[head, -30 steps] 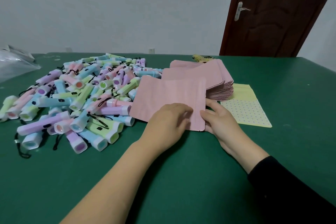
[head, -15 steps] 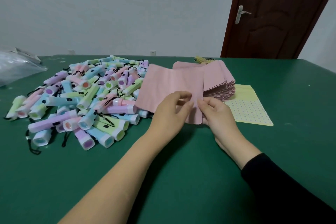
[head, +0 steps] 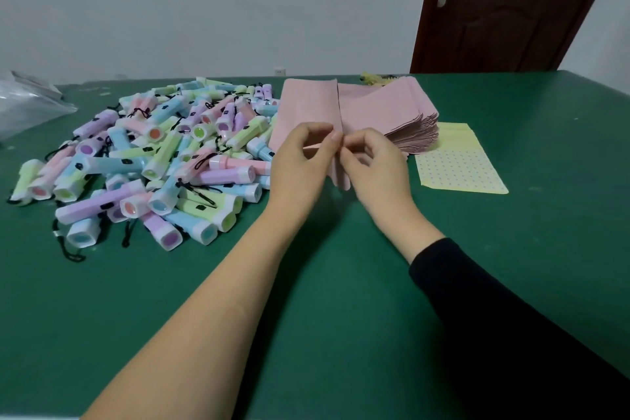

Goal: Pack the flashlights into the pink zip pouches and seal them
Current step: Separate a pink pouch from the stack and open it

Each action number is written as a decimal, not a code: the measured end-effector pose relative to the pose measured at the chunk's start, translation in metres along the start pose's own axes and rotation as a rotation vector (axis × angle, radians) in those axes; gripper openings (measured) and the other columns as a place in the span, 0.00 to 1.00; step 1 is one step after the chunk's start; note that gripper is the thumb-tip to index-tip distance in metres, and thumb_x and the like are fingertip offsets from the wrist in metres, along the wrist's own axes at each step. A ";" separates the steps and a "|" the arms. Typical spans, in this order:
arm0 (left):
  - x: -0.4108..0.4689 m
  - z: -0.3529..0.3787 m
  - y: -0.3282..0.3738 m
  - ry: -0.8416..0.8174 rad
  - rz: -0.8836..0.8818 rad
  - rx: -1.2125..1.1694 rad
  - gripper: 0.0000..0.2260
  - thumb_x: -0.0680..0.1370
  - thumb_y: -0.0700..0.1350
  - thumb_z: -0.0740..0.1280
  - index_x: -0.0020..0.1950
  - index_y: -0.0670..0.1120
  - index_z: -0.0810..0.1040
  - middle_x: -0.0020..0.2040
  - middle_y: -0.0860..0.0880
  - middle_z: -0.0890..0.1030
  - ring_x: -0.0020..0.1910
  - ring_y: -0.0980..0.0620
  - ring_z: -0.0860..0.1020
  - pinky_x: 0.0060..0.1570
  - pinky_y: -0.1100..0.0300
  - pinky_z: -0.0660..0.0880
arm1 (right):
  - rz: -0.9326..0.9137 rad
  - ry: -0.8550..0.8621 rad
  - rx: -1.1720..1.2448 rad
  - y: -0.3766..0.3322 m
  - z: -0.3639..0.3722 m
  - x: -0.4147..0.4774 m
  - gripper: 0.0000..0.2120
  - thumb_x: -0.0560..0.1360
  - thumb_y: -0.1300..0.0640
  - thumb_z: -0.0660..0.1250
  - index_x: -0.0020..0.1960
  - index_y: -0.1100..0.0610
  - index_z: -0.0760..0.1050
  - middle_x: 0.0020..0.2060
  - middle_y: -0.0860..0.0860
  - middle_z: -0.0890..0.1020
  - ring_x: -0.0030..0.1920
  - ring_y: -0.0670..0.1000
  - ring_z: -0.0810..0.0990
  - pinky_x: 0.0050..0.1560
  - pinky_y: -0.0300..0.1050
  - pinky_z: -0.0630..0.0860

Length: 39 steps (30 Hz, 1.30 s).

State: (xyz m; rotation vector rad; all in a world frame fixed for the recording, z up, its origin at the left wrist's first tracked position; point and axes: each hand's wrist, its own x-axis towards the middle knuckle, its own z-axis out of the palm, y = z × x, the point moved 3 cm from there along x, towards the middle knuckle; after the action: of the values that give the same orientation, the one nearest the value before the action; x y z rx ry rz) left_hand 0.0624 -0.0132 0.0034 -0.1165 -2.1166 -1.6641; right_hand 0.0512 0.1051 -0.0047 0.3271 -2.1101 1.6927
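One pink zip pouch (head: 306,105) is held up off the green table (head: 306,300), tilted away from me. My left hand (head: 300,163) pinches its near edge from the left and my right hand (head: 378,167) pinches the same edge from the right, fingertips almost meeting. Behind the right hand lies a stack of pink pouches (head: 402,112). A big heap of pastel flashlights (head: 160,160) with black wrist cords covers the table to the left of my hands.
A yellow dotted pouch (head: 460,167) lies flat to the right of the stack. A crumpled clear plastic bag (head: 27,105) sits at the far left edge. A small yellow object (head: 373,78) lies behind the stack. A brown door (head: 511,6) stands at the back right.
The pink pouch has been lifted from lying flat on the table to standing up in both hands. Both hands moved up and closer together on its near edge.
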 end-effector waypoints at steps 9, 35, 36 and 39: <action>-0.002 0.001 0.003 -0.017 0.038 0.045 0.03 0.79 0.48 0.68 0.52 0.51 0.80 0.48 0.58 0.83 0.48 0.58 0.82 0.53 0.59 0.78 | -0.067 0.007 -0.024 -0.004 -0.006 -0.010 0.10 0.78 0.64 0.64 0.54 0.55 0.82 0.42 0.40 0.83 0.44 0.39 0.81 0.48 0.30 0.75; -0.004 -0.001 0.007 -0.087 0.057 0.272 0.08 0.78 0.43 0.63 0.44 0.47 0.82 0.38 0.54 0.82 0.39 0.59 0.77 0.41 0.61 0.73 | -0.021 0.019 -0.004 0.001 -0.009 -0.011 0.11 0.73 0.64 0.72 0.36 0.53 0.76 0.45 0.43 0.82 0.41 0.34 0.79 0.45 0.29 0.74; -0.003 -0.002 0.006 -0.080 0.046 0.258 0.09 0.78 0.42 0.63 0.45 0.46 0.82 0.38 0.52 0.82 0.40 0.57 0.78 0.40 0.59 0.73 | -0.028 0.012 -0.001 0.001 -0.008 -0.010 0.12 0.73 0.64 0.71 0.35 0.52 0.75 0.46 0.42 0.83 0.43 0.35 0.80 0.47 0.32 0.75; -0.003 -0.003 0.006 -0.065 0.008 0.192 0.08 0.76 0.40 0.63 0.46 0.44 0.83 0.41 0.50 0.84 0.43 0.51 0.80 0.45 0.54 0.77 | -0.046 -0.003 0.018 0.000 -0.008 -0.012 0.14 0.74 0.65 0.70 0.35 0.51 0.73 0.47 0.37 0.82 0.44 0.36 0.81 0.47 0.34 0.77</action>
State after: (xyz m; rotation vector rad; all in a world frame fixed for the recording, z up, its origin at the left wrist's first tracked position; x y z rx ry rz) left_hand 0.0676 -0.0141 0.0081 -0.1211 -2.3087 -1.4611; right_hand 0.0630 0.1116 -0.0086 0.3812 -2.0743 1.6867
